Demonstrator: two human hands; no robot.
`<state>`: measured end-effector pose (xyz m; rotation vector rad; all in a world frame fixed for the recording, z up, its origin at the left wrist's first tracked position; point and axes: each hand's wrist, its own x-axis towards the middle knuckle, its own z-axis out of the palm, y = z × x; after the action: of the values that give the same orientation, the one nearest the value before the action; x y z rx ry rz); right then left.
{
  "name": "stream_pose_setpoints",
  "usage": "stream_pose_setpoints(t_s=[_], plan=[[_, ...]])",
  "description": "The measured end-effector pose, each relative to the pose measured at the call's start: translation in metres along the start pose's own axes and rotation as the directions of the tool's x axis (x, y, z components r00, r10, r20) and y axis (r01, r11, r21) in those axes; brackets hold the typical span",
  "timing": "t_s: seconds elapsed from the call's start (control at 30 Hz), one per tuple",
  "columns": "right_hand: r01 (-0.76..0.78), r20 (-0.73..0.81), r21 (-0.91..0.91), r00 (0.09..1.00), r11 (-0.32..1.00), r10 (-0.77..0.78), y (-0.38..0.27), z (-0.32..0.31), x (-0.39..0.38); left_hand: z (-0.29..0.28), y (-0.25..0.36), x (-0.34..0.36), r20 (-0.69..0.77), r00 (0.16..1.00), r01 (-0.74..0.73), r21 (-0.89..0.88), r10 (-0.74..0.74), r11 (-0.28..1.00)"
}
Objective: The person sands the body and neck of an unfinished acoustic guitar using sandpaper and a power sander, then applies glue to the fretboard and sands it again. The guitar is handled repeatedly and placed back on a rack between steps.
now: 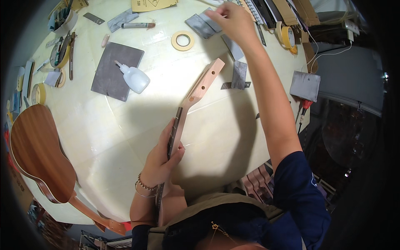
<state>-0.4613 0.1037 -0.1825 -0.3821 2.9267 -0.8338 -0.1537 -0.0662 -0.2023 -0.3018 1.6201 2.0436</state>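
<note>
My left hand (165, 156) is wrapped round a pale wooden instrument neck (192, 98) with a dark fretboard. The neck leans up and away from my body, its headstock, with two visible peg holes, pointing to the far side. The neck's lower end lies by my left forearm. My right arm stretches across the table to the far side. There my right hand (233, 21) is closed, fingertips at grey sandpaper pieces (200, 26). Whether a piece is pinched between the fingers is hidden.
A glue bottle (136, 80) lies on a dark square sheet (109, 62). Masking tape (182, 41) and a marker (138, 25) are beyond. A sanding block (239, 75) rests by metal blades. At left is a brown small guitar-shaped instrument (39, 150); at right, a grey box-like object (305, 84).
</note>
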Motion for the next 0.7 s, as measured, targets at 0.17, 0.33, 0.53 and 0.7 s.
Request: stream_pose_setpoints(t_s=[0.17, 0.33, 0.53, 0.7], plan=[[-0.044, -0.046, -0.001, 0.998, 0.999, 0.044, 0.084, 0.025, 0.021, 0.001, 0.003, -0.001, 0.004, 0.999, 0.032, 0.023, -0.032, 0.999], [0.143, -0.186, 0.604, 0.982, 0.784, -0.036, 0.071, 0.02, 0.003, 0.002, 0.005, -0.003, -0.015, 0.998, 0.054, 0.05, -0.054, 0.997], [0.366, -0.287, 0.448, 0.923, 0.815, -0.257, 0.006, -0.005, -0.155, 0.001, 0.007, -0.002, -0.039, 0.998, 0.053, 0.061, -0.051, 0.997], [0.718, -0.309, -0.151, 0.618, 0.679, -0.723, -0.014, 0.052, -0.213, 0.002, 0.008, -0.002, -0.042, 0.997, 0.07, 0.028, -0.068, 0.997]])
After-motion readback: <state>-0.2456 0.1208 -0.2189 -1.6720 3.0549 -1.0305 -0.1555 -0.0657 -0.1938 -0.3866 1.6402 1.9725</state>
